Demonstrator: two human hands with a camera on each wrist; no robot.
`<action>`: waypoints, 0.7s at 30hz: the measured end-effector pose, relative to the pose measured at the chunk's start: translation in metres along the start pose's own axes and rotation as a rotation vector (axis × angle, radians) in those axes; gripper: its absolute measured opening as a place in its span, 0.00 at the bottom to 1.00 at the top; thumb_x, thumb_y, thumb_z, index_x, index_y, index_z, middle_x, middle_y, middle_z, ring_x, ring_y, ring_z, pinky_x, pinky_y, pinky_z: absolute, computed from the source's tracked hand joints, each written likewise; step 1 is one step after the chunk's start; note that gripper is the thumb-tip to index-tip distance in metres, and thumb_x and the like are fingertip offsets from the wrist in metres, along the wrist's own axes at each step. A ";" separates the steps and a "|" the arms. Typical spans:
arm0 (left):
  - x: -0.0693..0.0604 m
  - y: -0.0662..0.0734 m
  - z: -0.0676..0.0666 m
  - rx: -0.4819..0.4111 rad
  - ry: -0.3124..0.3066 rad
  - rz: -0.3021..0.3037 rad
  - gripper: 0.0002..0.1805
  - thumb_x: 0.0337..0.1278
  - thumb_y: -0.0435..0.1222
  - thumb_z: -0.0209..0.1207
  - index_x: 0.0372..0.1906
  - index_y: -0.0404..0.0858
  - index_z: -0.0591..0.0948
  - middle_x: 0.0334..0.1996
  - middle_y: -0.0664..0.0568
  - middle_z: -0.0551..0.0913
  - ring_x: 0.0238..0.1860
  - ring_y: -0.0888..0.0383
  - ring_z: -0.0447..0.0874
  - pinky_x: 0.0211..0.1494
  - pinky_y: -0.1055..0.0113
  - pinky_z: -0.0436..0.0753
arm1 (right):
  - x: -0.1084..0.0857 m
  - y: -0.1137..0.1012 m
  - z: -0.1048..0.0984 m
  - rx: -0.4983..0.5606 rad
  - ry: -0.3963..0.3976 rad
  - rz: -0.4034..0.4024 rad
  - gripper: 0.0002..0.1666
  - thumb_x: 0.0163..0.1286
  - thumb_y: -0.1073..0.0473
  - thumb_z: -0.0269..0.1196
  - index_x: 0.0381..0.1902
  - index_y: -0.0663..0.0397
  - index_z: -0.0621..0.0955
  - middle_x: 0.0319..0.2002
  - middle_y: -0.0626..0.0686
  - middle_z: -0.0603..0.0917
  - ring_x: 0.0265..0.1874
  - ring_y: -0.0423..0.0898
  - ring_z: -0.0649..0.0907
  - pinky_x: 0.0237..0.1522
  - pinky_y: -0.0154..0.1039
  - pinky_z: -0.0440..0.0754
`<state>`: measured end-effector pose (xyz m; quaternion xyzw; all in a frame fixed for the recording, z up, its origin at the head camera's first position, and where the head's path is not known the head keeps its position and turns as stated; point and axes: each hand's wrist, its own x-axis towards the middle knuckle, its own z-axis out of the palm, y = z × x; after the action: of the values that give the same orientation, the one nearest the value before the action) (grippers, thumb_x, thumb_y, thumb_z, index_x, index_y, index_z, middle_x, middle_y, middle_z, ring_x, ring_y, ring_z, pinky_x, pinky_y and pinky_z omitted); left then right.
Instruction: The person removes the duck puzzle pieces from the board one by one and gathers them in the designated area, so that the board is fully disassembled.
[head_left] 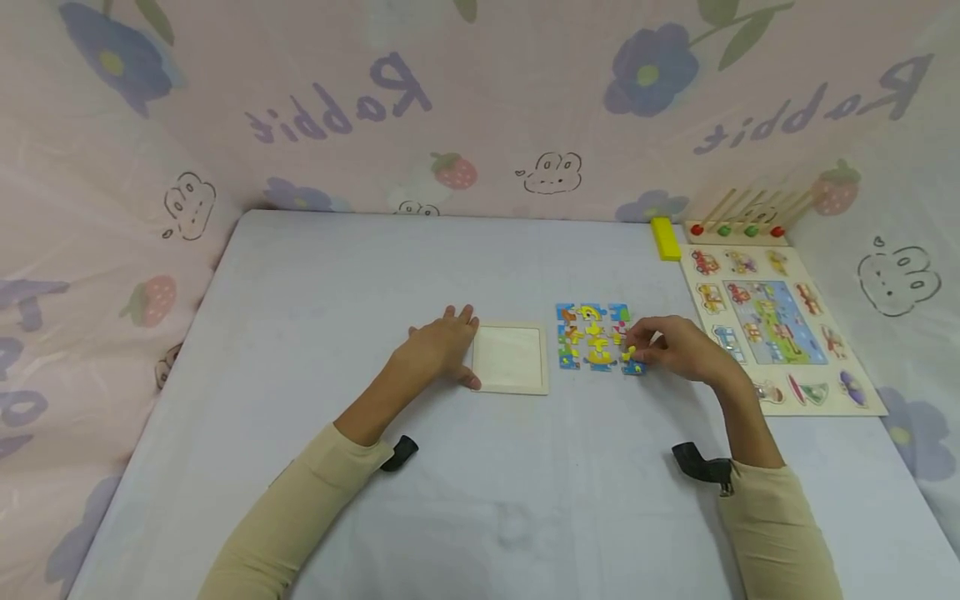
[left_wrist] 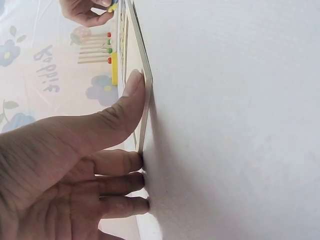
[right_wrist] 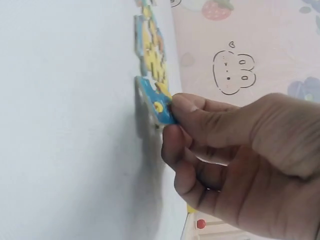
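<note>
My left hand (head_left: 441, 348) rests at the left side of a shallow square wooden tray (head_left: 510, 388). Its thumb lies on the tray's near left corner, while the other fingers stretch out along the left edge, as the left wrist view (left_wrist: 120, 115) shows. To the right of the tray lie several jigsaw pieces (head_left: 596, 342), blue and yellow, laid out in a loose square with small gaps. Between thumb and fingers, my right hand (head_left: 678, 348) pinches a blue corner jigsaw piece (right_wrist: 159, 106), tilted up at the near right corner of that square.
A wooden puzzle board (head_left: 855, 367) with vehicle pictures lies at the right. Behind it stands a rack of wooden rods (head_left: 738, 233) with red and green beads. A yellow block (head_left: 665, 239) sits near the table's back edge. Printed cloth walls (head_left: 495, 100) surround the table.
</note>
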<state>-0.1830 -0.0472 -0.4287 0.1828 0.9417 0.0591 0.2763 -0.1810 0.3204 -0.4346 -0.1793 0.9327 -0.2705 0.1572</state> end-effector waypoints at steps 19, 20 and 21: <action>-0.001 0.003 0.001 -0.018 -0.006 -0.005 0.61 0.51 0.53 0.76 0.84 0.37 0.55 0.86 0.45 0.44 0.87 0.41 0.45 0.73 0.23 0.65 | -0.001 -0.008 0.008 -0.034 -0.036 0.085 0.17 0.59 0.68 0.77 0.45 0.64 0.83 0.34 0.56 0.79 0.36 0.49 0.80 0.38 0.35 0.77; -0.001 0.003 0.001 -0.014 -0.007 -0.005 0.61 0.52 0.54 0.76 0.84 0.37 0.55 0.86 0.45 0.44 0.87 0.41 0.45 0.73 0.23 0.65 | 0.000 -0.008 0.009 -0.036 -0.034 0.081 0.17 0.59 0.68 0.77 0.45 0.64 0.84 0.34 0.56 0.79 0.36 0.49 0.79 0.37 0.34 0.77; -0.001 0.003 0.001 -0.011 -0.008 -0.007 0.61 0.52 0.54 0.76 0.84 0.37 0.55 0.86 0.45 0.44 0.87 0.41 0.45 0.73 0.24 0.65 | 0.000 -0.008 0.009 -0.039 -0.033 0.078 0.17 0.59 0.68 0.77 0.45 0.64 0.84 0.34 0.56 0.79 0.36 0.48 0.79 0.37 0.34 0.77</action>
<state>-0.1809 -0.0448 -0.4284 0.1781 0.9409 0.0627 0.2812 -0.1752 0.3097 -0.4371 -0.1502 0.9414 -0.2428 0.1794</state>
